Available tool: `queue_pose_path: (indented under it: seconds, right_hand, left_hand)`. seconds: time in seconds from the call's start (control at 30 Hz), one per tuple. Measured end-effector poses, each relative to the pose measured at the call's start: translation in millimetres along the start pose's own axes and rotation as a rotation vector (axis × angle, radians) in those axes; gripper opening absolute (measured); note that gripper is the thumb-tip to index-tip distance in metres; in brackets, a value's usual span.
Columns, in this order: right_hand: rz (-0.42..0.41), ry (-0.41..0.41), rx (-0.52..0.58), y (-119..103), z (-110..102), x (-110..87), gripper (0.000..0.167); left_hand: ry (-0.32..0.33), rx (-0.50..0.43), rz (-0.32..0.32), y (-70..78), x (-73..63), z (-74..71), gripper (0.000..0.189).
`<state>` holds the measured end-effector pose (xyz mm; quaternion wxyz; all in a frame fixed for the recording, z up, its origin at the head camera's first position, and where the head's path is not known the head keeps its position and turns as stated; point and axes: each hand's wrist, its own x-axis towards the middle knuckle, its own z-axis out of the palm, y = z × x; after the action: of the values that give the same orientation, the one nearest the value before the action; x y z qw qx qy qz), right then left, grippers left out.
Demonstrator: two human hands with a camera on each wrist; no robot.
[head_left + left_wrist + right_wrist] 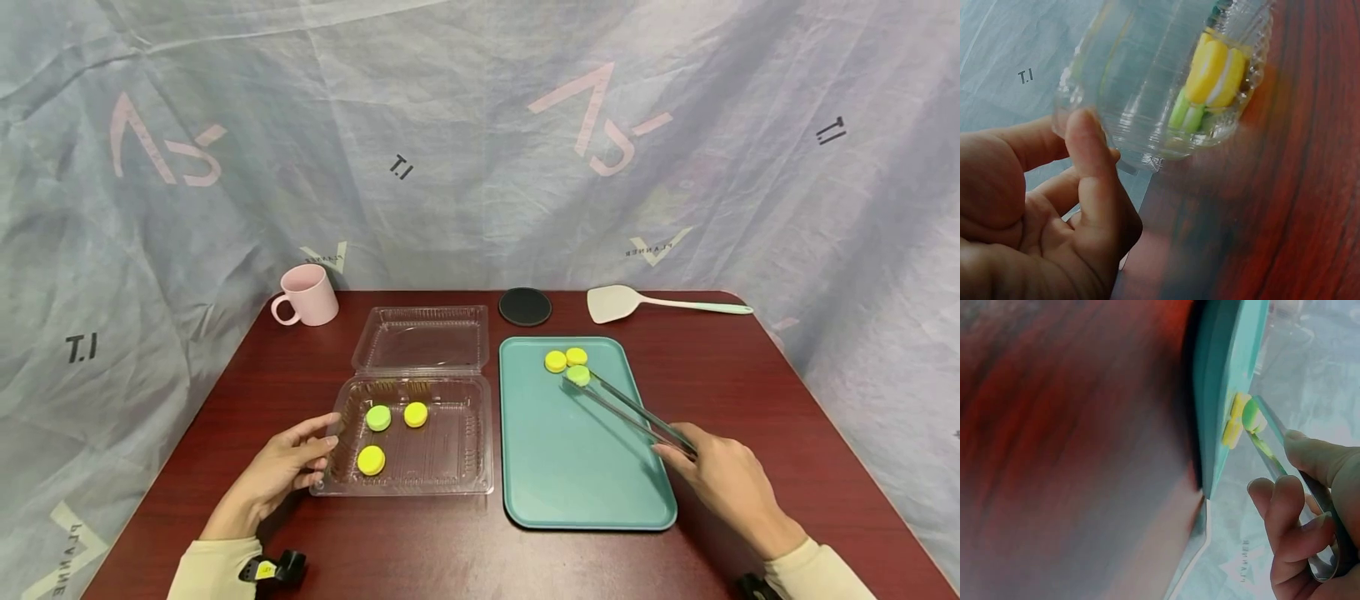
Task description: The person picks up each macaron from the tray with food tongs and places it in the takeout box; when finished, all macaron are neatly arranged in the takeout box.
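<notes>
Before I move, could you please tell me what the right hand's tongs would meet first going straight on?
From the right hand, the tongs would probably first meet the green macaron between their tips, then the left yellow macaron; depth is unclear.

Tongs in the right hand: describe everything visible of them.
The tongs look like shiny metal: two long, slim arms joined by a rounded bend at the rear. The right hand grips them toward that end. They slant over the teal tray, slightly open, tips toward its far end, one either side of a green disc. Whether both tips press it is unclear.
</notes>
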<state>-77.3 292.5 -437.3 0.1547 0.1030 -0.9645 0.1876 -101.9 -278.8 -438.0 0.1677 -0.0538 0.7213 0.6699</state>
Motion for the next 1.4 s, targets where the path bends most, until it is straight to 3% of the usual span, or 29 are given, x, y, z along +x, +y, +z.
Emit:
queue_pose_path:
  seconds: [0.5,0.7,0.93,1.4]
  right_hand:
    - [-0.029,0.024,0.031,-16.4,-2.4,8.5,0.029]
    - [-0.082,0.076,0.03,-28.4,-1.4,15.7,0.029]
    - [-0.102,0.052,0.059,-41.7,1.6,20.5,0.028]
    - [-0.235,0.08,0.119,-69.4,5.6,32.0,0.025]
  left_hand:
    - [-0.005,-0.007,-0.002,0.0,0.2,-0.3,0.063]
    - [0.001,-0.01,-0.001,0.4,0.1,-0.4,0.063]
    - [-0.001,-0.007,-0.006,-1.0,-0.1,0.1,0.063]
    - [0.015,-0.011,-0.003,0.0,0.2,1.7,0.063]
